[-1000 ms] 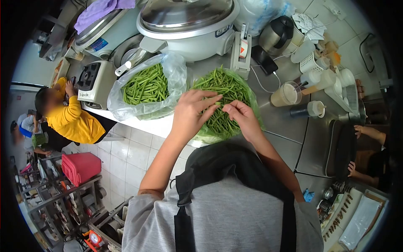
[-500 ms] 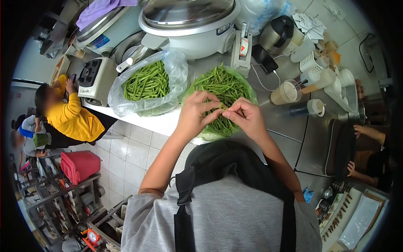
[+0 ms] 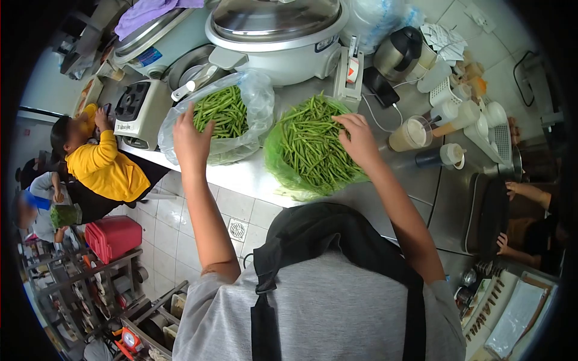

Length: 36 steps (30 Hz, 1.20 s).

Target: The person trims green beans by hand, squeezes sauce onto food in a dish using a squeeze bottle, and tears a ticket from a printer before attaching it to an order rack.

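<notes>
In the head view, my left hand [image 3: 192, 139] is over the near left edge of a clear plastic bag [image 3: 260, 123] holding cut green beans [image 3: 223, 113]. Its thumb and index finger are apart, and I see nothing held in it. To the right, a green plastic bag [image 3: 276, 157] lies spread open under a heap of longer green beans [image 3: 313, 144]. My right hand [image 3: 359, 141] is at the right edge of that heap, fingers apart and curved toward the beans. Whether its fingertips touch them I cannot tell.
Behind the bags stand a large lidded cooker [image 3: 274, 51], a tape dispenser [image 3: 349, 78] and a gas burner [image 3: 135, 114]. Cups and sauce bottles [image 3: 445, 114] crowd the right side. A person in a yellow top [image 3: 108, 168] sits at the left; another person's hands show at far right.
My hands have parted from their pinch over the right heap. The left moved across to the clear bag, the right to the heap's right side, and both opened.
</notes>
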### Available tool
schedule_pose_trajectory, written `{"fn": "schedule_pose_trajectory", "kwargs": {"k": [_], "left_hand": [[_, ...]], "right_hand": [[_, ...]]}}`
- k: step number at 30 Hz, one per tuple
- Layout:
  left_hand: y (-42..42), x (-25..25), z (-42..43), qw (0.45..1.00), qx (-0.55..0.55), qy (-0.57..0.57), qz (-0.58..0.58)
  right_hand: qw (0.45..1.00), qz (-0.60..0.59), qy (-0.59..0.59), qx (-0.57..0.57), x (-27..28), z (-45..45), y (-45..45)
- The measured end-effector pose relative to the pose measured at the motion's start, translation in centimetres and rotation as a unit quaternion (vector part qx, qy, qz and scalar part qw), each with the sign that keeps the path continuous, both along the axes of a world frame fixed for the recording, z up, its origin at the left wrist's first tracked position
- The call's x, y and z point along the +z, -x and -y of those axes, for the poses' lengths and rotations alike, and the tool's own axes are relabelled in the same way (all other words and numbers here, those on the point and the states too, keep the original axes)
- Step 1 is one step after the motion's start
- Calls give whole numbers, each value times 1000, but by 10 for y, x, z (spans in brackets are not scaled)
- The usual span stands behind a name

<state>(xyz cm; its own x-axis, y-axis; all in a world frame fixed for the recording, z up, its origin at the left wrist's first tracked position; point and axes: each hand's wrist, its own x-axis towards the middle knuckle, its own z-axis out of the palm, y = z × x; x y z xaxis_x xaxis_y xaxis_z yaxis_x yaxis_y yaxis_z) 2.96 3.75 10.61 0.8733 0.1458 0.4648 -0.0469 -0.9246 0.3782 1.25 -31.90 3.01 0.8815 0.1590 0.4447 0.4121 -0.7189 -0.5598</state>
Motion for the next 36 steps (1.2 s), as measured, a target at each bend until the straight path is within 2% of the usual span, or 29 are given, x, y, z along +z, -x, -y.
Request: {"fn": "schedule_pose_trajectory", "kwargs": {"k": [2,6,7,8,11,15,21,27,30,33,36], "left_hand": [[2,10,4,999,25,-4,21],[19,5,64,971,-113,198,66],[28,-2,84,973,-124,195,13],[34,-10,107,967,-174,182,28],[45,-32,155,952,-255,163,-49],[36,-60,177,951,-281,113,-59],[28,-61,179,951,-286,110,-36],[31,-73,185,946,-321,33,-30],[24,-73,186,939,-340,-4,-49],[23,-63,187,936,-349,14,-31],[22,-55,183,926,-377,-4,-4]], "right_hand": [[998,-24,51,-11,-7,1,-6],[988,-112,107,-24,-5,8,-9],[989,-106,103,-14,-3,8,-8],[990,-100,99,-5,-1,9,-5],[995,-60,76,2,14,5,10],[999,-41,34,-5,18,2,28],[992,-82,-95,-32,22,4,43],[991,-84,-81,-61,16,15,38],[997,-52,-13,-56,5,20,36],[997,-44,-13,-66,6,20,37],[999,-24,-31,-14,26,15,42]]}}
